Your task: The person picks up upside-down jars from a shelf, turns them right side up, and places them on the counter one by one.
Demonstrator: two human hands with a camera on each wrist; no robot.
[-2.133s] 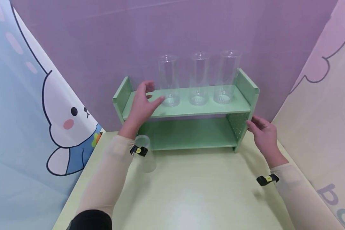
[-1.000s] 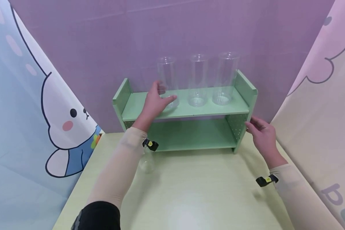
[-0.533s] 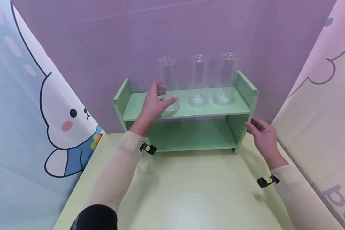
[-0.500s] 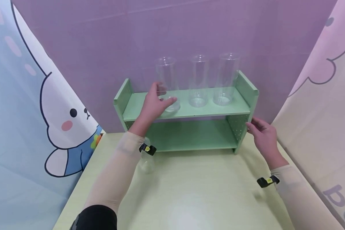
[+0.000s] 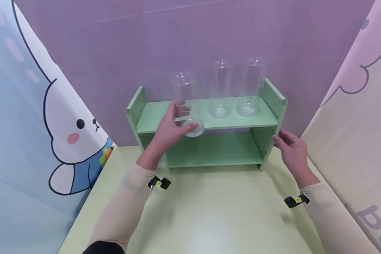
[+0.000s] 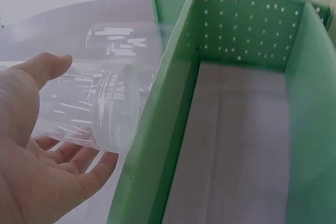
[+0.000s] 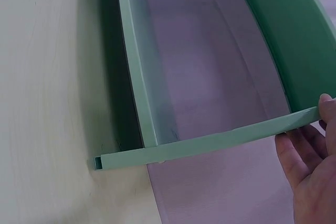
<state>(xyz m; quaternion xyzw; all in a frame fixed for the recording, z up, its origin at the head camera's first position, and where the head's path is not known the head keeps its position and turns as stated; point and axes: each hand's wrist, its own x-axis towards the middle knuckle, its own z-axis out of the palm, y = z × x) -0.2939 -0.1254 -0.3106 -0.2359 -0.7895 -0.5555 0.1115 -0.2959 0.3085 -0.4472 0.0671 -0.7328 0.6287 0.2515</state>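
Observation:
My left hand (image 5: 171,128) holds a tall clear plastic cup (image 5: 185,88) between thumb and fingers, low near its base. The cup is upright and just in front of the top board of the green two-tier shelf (image 5: 214,148). In the left wrist view, its base (image 6: 126,111) shows close to the green board. Two similar clear cups, a middle cup (image 5: 220,91) and a right cup (image 5: 250,88), stand on the top board. My right hand (image 5: 293,150) pinches the shelf's right side panel (image 7: 231,135), thumb on one side and fingers on the other.
Another clear cup (image 5: 163,165) stands on the pale table (image 5: 225,204), mostly hidden behind my left wrist. A purple backdrop (image 5: 98,53) hangs behind the shelf. Printed cloth sheets flank the table on both sides.
My left hand has reached right to the leftmost cup, taken hold of it and brought it forward and down off the top board. The right hand has stayed at the side panel.

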